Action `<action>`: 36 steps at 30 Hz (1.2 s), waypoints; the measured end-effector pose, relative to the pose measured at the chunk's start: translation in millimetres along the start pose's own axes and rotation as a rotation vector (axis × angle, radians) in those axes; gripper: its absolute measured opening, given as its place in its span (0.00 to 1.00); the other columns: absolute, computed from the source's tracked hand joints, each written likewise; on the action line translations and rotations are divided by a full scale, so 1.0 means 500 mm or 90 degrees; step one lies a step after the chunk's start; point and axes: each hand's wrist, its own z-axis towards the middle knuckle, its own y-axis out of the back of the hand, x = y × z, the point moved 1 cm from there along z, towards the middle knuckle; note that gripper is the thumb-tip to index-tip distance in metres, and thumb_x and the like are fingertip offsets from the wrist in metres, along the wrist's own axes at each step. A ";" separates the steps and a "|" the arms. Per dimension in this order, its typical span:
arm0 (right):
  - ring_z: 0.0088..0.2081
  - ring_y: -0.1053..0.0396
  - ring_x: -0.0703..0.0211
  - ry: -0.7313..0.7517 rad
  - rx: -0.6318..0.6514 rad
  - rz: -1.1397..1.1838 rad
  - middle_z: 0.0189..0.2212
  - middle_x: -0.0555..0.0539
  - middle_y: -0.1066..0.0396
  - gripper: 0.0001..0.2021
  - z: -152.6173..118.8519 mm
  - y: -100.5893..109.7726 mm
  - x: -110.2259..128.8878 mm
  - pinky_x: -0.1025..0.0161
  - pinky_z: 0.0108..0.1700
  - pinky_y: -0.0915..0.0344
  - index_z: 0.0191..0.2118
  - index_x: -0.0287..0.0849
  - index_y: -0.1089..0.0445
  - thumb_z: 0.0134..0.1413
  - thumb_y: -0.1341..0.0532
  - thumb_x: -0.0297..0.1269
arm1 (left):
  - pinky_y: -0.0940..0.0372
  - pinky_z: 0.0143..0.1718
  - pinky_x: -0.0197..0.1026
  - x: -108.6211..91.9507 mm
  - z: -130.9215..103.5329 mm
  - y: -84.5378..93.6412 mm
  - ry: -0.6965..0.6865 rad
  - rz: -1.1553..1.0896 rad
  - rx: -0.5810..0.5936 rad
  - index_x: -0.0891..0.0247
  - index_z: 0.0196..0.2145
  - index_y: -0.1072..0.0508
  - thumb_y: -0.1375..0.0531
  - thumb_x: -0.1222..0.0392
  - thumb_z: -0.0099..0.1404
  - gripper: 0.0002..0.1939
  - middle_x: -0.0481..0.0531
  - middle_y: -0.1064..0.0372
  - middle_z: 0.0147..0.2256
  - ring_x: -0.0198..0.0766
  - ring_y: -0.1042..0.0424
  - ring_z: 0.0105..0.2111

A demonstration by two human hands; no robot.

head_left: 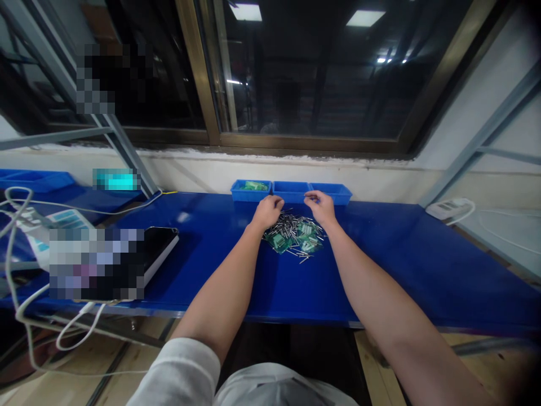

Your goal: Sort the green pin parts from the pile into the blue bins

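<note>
On the blue tabletop lies a heap of thin metal pins (287, 224), nail-like in shape. Small green-tinted packets (307, 243) lie in its front part, with similar pale slim pieces showing inside. My left hand (268, 212) is at the heap's back left edge, its fingers curled together by the front of the bins. Over the back right edge is my right hand (322, 206), thumb and fingertips pinched close together. Whatever either hand may hold is too small to make out.
Behind the heap stand three joined blue bins: the left bin (252, 194) holds green packets, beside the middle bin (291, 185) and right bin (338, 193). A tablet-like device (163, 248) and white cables (29, 316) are left; a white power strip (448, 207) is right.
</note>
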 end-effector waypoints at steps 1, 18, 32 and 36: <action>0.36 0.34 0.54 0.010 -0.012 -0.043 0.32 0.45 0.27 0.13 0.002 0.005 -0.003 0.57 0.43 0.39 0.35 0.40 0.28 0.41 0.40 0.38 | 0.40 0.45 0.39 0.002 0.000 0.000 0.013 0.004 -0.002 0.64 0.41 0.27 0.50 0.57 0.63 0.15 0.55 0.29 0.40 0.41 0.32 0.42; 0.56 0.52 0.32 -0.131 0.053 -0.311 0.62 0.43 0.54 0.38 0.022 0.007 -0.058 0.38 0.50 0.49 0.58 0.50 0.43 0.36 0.35 0.45 | 0.38 0.45 0.40 0.023 0.003 -0.009 0.057 0.022 0.012 0.64 0.43 0.28 0.47 0.57 0.61 0.15 0.56 0.28 0.40 0.41 0.30 0.41; 0.53 0.45 0.44 -0.061 -0.017 -0.294 0.51 0.40 0.38 0.25 -0.007 -0.003 -0.044 0.48 0.52 0.47 0.50 0.41 0.36 0.40 0.41 0.36 | 0.38 0.45 0.40 0.014 -0.005 -0.002 0.046 0.142 0.094 0.61 0.37 0.24 0.44 0.52 0.56 0.16 0.57 0.29 0.40 0.44 0.32 0.43; 0.46 0.40 0.49 0.012 0.142 -0.262 0.40 0.44 0.32 0.13 -0.019 -0.019 -0.017 0.53 0.51 0.44 0.38 0.43 0.30 0.43 0.40 0.39 | 0.38 0.43 0.40 0.011 -0.011 -0.003 0.013 0.134 0.152 0.59 0.33 0.23 0.42 0.51 0.53 0.14 0.56 0.27 0.37 0.45 0.31 0.41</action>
